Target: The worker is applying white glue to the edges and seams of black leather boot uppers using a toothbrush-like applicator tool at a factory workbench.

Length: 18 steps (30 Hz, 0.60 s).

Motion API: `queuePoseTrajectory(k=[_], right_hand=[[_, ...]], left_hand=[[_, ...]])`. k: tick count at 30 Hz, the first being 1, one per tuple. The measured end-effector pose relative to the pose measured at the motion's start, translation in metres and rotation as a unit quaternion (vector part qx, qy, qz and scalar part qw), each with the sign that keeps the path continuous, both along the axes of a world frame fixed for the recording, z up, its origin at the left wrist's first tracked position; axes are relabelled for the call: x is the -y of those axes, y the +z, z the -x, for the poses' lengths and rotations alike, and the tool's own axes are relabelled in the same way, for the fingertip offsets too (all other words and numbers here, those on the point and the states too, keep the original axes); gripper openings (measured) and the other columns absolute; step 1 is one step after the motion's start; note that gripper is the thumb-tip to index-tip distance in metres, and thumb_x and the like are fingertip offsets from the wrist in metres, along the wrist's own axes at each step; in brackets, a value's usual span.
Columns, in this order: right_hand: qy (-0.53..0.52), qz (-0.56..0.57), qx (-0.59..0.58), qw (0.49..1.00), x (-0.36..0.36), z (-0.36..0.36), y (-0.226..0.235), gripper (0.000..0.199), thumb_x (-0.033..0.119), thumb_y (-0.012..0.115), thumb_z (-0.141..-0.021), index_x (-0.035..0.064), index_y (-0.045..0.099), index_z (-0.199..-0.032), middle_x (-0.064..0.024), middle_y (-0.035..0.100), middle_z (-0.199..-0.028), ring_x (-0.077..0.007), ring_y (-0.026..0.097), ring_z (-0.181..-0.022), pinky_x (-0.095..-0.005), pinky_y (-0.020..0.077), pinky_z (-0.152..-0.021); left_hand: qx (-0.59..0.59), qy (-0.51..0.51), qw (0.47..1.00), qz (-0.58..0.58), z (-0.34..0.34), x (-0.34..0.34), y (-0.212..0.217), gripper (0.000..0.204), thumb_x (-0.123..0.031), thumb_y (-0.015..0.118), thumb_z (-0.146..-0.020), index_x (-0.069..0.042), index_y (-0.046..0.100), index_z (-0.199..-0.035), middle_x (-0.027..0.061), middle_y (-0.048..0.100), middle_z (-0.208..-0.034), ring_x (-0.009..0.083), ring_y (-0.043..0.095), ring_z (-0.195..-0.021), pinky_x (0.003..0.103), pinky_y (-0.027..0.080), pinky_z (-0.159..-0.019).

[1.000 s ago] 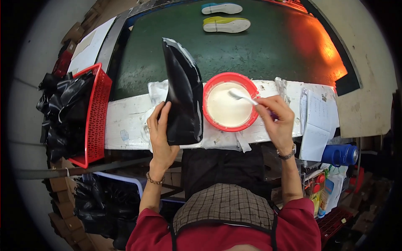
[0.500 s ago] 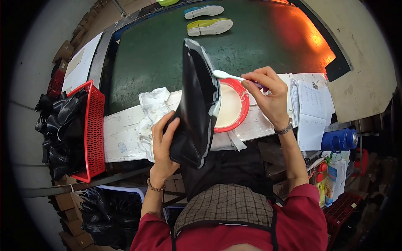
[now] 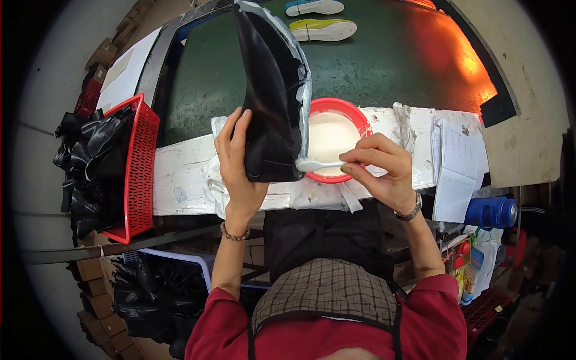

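My left hand grips a long black shoe piece and holds it upright over the white work board. The piece's right edge carries a whitish glue coat. My right hand pinches a white toothbrush-like brush, its bristle end touching the lower right edge of the black piece. Behind both stands a red bowl of white glue, partly hidden by the piece.
A red mesh basket with several black shoe pieces stands at the left. Two shoe soles lie on the green belt beyond. Papers and a blue bottle sit at the right. Cardboard boxes and black pieces fill the floor at the lower left.
My left hand has raised the black piece from flat on the board to upright. My right hand has taken the brush out of the bowl and down to the piece's lower edge.
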State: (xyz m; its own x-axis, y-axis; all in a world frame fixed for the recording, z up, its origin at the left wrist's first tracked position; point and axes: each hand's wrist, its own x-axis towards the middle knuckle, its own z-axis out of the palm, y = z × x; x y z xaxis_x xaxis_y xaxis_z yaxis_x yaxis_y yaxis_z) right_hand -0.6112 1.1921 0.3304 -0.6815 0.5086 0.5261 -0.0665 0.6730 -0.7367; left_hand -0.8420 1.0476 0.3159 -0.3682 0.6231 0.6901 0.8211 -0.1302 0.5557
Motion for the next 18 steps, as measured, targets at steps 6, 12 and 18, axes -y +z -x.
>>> queuePoseTrajectory(k=[6, 12, 18], right_hand=[[0.011, 0.090, 0.073, 0.993, -0.006, 0.002, 0.004, 0.013, 0.004, 0.080, -0.083, 0.0018, 0.078, -0.096, -0.0055, 0.067, -0.083, -0.0121, 0.063, -0.071, -0.0249, 0.0493, -0.061], [-0.170, -0.197, 0.251, 0.933, -0.053, -0.006, -0.054, 0.012, 0.018, 0.077, -0.084, 0.0072, 0.077, -0.089, -0.0060, 0.069, -0.082, -0.0249, 0.068, -0.070, -0.0372, 0.0508, -0.059], [-0.176, -0.177, 0.293, 0.923, -0.053, -0.016, -0.051, 0.014, 0.020, 0.077, -0.085, 0.0084, 0.078, -0.092, -0.0056, 0.068, -0.086, -0.0258, 0.069, -0.073, -0.0377, 0.0528, -0.061]], left_hand=[[-0.071, 0.048, 0.996, 0.031, 0.010, 0.010, -0.008, 0.061, -0.001, 0.074, -0.081, 0.000, 0.058, -0.140, 0.0191, 0.057, -0.141, 0.0343, 0.055, -0.127, 0.041, 0.043, -0.108], [0.492, -0.036, 0.864, 0.100, 0.054, 0.070, -0.006, 0.028, 0.013, 0.058, -0.068, 0.005, 0.065, -0.094, 0.0071, 0.066, -0.072, 0.0146, 0.061, -0.055, 0.026, 0.049, -0.048], [0.642, -0.053, 0.753, 0.136, 0.071, 0.099, -0.024, 0.022, 0.008, 0.056, -0.056, 0.005, 0.062, -0.076, 0.0097, 0.060, -0.059, 0.0166, 0.049, -0.039, 0.027, 0.036, -0.033]])
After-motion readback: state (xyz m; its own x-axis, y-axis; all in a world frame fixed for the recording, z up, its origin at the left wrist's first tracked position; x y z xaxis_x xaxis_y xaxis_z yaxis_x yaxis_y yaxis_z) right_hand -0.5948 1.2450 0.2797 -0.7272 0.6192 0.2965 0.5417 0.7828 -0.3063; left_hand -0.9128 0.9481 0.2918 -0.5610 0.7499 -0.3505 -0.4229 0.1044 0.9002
